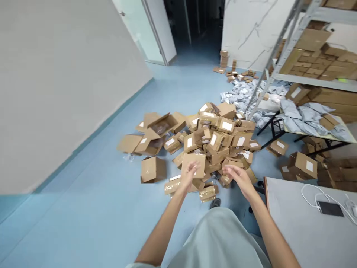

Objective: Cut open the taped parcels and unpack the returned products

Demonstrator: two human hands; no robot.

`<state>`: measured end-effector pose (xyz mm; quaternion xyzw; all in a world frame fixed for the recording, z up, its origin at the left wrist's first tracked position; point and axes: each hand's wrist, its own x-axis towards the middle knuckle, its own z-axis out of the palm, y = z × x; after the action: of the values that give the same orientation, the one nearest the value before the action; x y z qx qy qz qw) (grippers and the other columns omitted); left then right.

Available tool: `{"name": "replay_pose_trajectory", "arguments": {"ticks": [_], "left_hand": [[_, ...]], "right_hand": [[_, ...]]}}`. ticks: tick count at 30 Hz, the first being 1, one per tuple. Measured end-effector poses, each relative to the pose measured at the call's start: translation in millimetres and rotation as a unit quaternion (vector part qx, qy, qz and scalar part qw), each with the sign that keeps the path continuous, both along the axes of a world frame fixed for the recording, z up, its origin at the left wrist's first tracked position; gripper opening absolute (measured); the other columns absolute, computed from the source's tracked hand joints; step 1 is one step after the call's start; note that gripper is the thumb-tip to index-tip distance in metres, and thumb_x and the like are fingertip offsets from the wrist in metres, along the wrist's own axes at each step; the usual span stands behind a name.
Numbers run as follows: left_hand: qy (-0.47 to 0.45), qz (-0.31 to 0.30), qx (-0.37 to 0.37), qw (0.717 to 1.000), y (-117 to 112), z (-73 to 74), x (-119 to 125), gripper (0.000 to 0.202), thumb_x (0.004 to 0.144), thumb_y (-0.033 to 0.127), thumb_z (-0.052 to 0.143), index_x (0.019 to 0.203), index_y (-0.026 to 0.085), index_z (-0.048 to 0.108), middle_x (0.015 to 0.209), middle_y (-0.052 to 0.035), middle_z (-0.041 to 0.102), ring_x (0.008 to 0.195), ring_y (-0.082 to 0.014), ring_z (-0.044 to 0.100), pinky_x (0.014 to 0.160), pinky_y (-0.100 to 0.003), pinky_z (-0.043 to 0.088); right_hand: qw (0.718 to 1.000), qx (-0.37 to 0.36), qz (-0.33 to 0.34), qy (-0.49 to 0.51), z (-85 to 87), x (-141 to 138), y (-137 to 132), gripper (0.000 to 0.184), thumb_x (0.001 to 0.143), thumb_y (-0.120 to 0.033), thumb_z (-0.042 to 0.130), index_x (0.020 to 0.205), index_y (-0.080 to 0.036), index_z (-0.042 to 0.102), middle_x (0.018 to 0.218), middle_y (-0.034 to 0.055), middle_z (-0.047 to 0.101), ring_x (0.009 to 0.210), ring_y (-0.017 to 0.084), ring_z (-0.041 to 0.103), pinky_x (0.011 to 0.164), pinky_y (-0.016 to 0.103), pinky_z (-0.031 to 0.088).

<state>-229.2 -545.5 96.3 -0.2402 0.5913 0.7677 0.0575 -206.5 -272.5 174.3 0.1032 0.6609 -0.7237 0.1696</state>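
Observation:
A flat brown cardboard box (193, 162) hangs in front of my left hand (189, 175), just off its spread, blurred fingertips; whether the hand still touches it I cannot tell. My right hand (237, 178) is stretched out beside it, fingers apart, holding nothing. Both hands reach over a heap of small brown cardboard boxes (217, 137) with white labels on the blue floor (92, 208).
An open empty box (153, 169) and flattened cartons (147, 136) lie left of the heap. A grey table (306, 227) with a phone (330, 209) and white cable stands at right. Metal shelving (315, 74) with boxes and grey mail bags (304, 117) is behind. A white wall runs along the left.

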Motion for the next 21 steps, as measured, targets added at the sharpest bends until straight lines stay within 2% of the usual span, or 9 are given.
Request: {"name": "replay_pose_trajectory", "arguments": {"ticks": [3,5,7,10,13,15,17,19,21], "left_hand": [[-0.022,-0.112,0.028,0.993,60,-12.3,1,0.068,0.061,0.047,0.098,0.119,0.019,0.077,0.133,-0.0231,0.083,0.113,-0.0392,0.083,0.117,-0.059,0.055],[-0.021,-0.199,0.042,0.979,99,-10.0,-5,0.064,0.063,0.045,0.098,0.119,0.02,0.079,0.129,-0.0212,0.084,0.107,-0.0364,0.084,0.114,-0.056,0.057],[-0.014,-0.286,0.044,0.957,138,-5.2,-13,0.063,0.064,0.047,0.097,0.118,0.021,0.079,0.129,-0.0198,0.084,0.108,-0.035,0.084,0.114,-0.053,0.057],[0.004,-0.405,0.017,0.914,204,-2.3,-20,0.066,0.061,0.051,0.099,0.117,0.02,0.079,0.131,-0.0184,0.084,0.112,-0.0347,0.083,0.117,-0.051,0.057],[0.004,-0.521,0.005,0.854,287,-3.8,-6,0.074,0.062,0.053,0.098,0.126,0.022,0.076,0.132,-0.0146,0.084,0.117,-0.0329,0.081,0.119,-0.049,0.058],[0.004,-0.589,-0.003,0.808,344,-2.4,21,0.077,0.065,0.055,0.097,0.132,0.025,0.074,0.137,-0.0131,0.082,0.116,-0.0304,0.08,0.117,-0.047,0.059],[0.015,-0.653,-0.018,0.757,394,2.4,62,0.077,0.068,0.057,0.095,0.135,0.026,0.073,0.142,-0.0133,0.08,0.109,-0.0285,0.08,0.113,-0.046,0.062],[0.029,-0.707,-0.03,0.706,434,9.0,111,0.077,0.068,0.057,0.093,0.135,0.025,0.073,0.143,-0.0148,0.079,0.103,-0.0279,0.079,0.109,-0.048,0.063],[0.035,-0.744,-0.028,0.666,466,14.8,163,0.075,0.067,0.055,0.092,0.133,0.024,0.075,0.139,-0.0157,0.08,0.1,-0.0277,0.079,0.112,-0.05,0.062]], "right_hand": [[0.992,0.007,-0.119,-0.041,-32.8,45,52,0.075,0.075,-0.084,0.092,0.119,-0.023,0.087,0.128,0.0185,0.087,0.124,0.04,0.081,0.11,0.057,0.062],[0.977,0.008,-0.209,-0.05,-42.0,79,83,0.076,0.073,-0.084,0.093,0.118,-0.023,0.087,0.129,0.0198,0.086,0.124,0.041,0.082,0.109,0.056,0.062],[0.951,0.005,-0.305,-0.054,-43.6,119,106,0.078,0.07,-0.085,0.094,0.117,-0.023,0.087,0.127,0.0206,0.086,0.12,0.04,0.083,0.11,0.057,0.062],[0.891,-0.011,-0.452,-0.049,-39.9,183,128,0.08,0.064,-0.086,0.096,0.112,-0.022,0.086,0.119,0.0192,0.087,0.111,0.037,0.084,0.108,0.056,0.062],[0.811,-0.035,-0.583,-0.037,-34.4,253,148,0.08,0.06,-0.085,0.098,0.108,-0.022,0.086,0.114,0.0163,0.087,0.104,0.033,0.084,0.104,0.051,0.062],[0.752,-0.047,-0.657,-0.027,-30.4,307,158,0.079,0.062,-0.083,0.098,0.109,-0.021,0.086,0.115,0.0156,0.087,0.103,0.03,0.083,0.104,0.048,0.062],[0.691,-0.049,-0.721,-0.019,-27.4,365,160,0.077,0.066,-0.081,0.098,0.112,-0.02,0.086,0.117,0.0158,0.087,0.103,0.029,0.083,0.104,0.046,0.061],[0.632,-0.046,-0.773,-0.014,-27.1,422,157,0.075,0.069,-0.08,0.096,0.114,-0.02,0.086,0.118,0.0162,0.087,0.105,0.029,0.083,0.105,0.046,0.061],[0.579,-0.047,-0.814,-0.015,-30.6,475,154,0.073,0.07,-0.078,0.097,0.113,-0.021,0.086,0.119,0.0167,0.087,0.106,0.03,0.084,0.106,0.047,0.061]]}}
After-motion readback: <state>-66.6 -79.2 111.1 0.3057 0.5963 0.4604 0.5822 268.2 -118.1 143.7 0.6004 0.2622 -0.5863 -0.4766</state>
